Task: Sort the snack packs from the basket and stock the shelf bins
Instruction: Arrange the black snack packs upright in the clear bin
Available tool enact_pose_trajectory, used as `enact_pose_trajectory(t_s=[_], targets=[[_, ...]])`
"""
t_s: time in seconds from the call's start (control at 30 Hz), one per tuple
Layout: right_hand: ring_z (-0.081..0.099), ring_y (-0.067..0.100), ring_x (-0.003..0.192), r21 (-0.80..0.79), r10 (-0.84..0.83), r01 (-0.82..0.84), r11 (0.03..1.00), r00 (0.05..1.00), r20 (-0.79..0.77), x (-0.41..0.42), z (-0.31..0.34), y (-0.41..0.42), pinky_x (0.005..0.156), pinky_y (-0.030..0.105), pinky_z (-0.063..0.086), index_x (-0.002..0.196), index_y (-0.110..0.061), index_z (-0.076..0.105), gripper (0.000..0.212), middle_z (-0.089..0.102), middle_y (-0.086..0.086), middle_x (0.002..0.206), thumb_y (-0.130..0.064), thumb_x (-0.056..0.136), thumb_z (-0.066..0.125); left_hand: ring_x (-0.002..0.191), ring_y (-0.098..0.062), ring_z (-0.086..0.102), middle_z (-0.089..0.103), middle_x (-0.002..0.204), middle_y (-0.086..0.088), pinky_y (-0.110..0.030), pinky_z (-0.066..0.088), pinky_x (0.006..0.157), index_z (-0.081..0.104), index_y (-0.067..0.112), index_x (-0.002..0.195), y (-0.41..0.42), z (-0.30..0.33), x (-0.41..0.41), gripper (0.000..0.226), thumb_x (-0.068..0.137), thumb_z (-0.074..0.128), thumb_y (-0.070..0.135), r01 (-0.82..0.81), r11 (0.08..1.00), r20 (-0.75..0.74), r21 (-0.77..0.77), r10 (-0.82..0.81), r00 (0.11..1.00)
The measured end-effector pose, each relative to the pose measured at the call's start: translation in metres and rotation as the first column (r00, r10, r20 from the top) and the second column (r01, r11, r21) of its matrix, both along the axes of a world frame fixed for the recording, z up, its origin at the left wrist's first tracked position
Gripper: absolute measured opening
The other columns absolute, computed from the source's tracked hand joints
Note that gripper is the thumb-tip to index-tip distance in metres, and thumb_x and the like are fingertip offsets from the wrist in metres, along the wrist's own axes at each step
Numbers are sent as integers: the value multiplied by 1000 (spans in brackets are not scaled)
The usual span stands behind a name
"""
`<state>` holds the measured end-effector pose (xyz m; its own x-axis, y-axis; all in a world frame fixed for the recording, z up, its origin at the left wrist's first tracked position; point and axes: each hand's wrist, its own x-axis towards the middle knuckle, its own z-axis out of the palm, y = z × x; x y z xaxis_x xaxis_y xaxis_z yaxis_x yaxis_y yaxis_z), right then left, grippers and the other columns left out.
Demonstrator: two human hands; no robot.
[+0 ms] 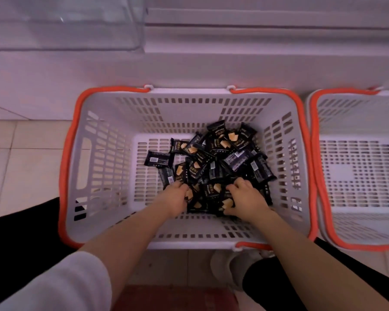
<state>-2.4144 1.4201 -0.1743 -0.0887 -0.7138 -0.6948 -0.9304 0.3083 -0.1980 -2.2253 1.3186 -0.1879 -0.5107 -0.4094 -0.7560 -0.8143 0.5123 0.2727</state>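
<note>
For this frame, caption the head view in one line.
Both hands, left hand and right hand, grip snack packs inside the basket.

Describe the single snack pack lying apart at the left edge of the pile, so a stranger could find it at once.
Find the grey basket with the orange rim in the middle of the view. On its slotted floor lies a heap of black snack packs. The lone pack lies flat at the heap's left edge, back side up with a white label, with no yellow cake picture showing.
</note>
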Motion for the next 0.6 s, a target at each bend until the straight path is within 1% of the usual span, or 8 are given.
enact_pose_trajectory(t_s=[0.13,0.23,0.3,0.37,0.43,0.47,0.53,0.6], targets=[[28,24,127,6,-60,59,998,993,104,1,-5,5,102,39,38,128,-20,42,66,32,5,135,-46,74,71,128,-27,35,29,143,-7,-39,47,94,25,21,144,3,-14,2,63,88,51,6,62,996,7,-67,-62,998],[36,22,121,28,-185,183,983,959,215,-1,-6,9,97,36,41,120,-21,45,53,41,3,130,-37,77,72,122,-27,38,28,137,-8,-35,50,86,17,29,146,5,-21,0,73,87,52,4,178,975,-1,-133,-180,984],[44,20,115,9,-318,329,944,904,285,-3,-5,10,94,32,42,120,-21,44,51,45,3,126,-26,79,72,120,-27,37,28,133,-9,-35,44,89,17,28,147,7,-25,-3,77,84,52,0,284,944,-1,-168,-288,958],[50,18,110,56,-518,544,837,756,399,-5,-5,10,94,30,44,121,-20,44,50,48,3,123,-15,80,71,121,-28,34,28,133,-11,-35,39,93,21,23,146,7,-27,-9,74,83,53,0,364,913,17,-187,-367,930],[56,20,107,180,-683,709,682,527,506,-8,-2,10,96,35,46,114,-19,50,43,56,4,116,-7,79,71,123,-29,32,27,135,-12,-36,36,96,29,17,141,8,-29,-15,66,82,54,2,424,881,34,-211,-427,903],[60,22,105,255,-727,738,625,432,533,-9,0,10,95,37,48,109,-17,54,36,60,7,112,-4,79,71,124,-30,31,27,137,-12,-37,34,97,32,15,139,8,-30,-17,62,82,55,2,460,859,39,-227,-464,885],[66,23,96,362,-745,704,611,358,563,-10,5,11,88,34,53,98,-12,63,22,68,12,101,-2,80,69,126,-29,29,27,141,-11,-37,32,100,36,13,136,6,-31,-20,56,84,53,4,533,807,39,-254,-542,839],[70,15,81,410,-735,669,620,311,603,-7,10,12,74,23,55,90,-10,66,15,72,8,86,1,81,66,129,-27,28,31,144,-8,-37,29,102,38,13,136,2,-32,-21,48,89,49,8,589,763,15,-264,-608,794]])
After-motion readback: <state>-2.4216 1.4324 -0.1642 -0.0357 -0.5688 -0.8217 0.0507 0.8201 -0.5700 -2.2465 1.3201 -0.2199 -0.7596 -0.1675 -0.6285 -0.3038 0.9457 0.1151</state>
